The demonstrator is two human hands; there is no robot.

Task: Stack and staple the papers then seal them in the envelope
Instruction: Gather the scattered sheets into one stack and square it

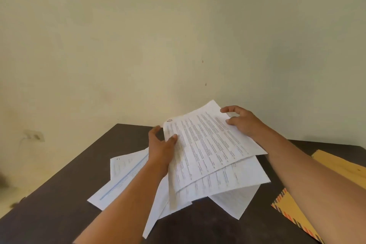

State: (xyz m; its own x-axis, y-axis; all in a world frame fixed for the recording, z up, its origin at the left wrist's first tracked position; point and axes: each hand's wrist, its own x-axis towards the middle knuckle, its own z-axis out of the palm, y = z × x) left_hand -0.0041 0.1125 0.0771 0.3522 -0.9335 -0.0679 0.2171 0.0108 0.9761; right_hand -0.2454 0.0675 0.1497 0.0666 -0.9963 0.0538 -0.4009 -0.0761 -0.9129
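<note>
Papers: several printed pages, fanned and uneven, raised above the counter between my hands. My left hand pinches their left edge, thumb on top and fingers behind. My right hand grips the far right corner, thumb on the print and fingers curled over the edge. Loose sheets lie overlapping on the dark counter below. The envelope, brown with a striped border, lies flat at my right, partly hidden by my forearm. A pale board lies beyond it.
</note>
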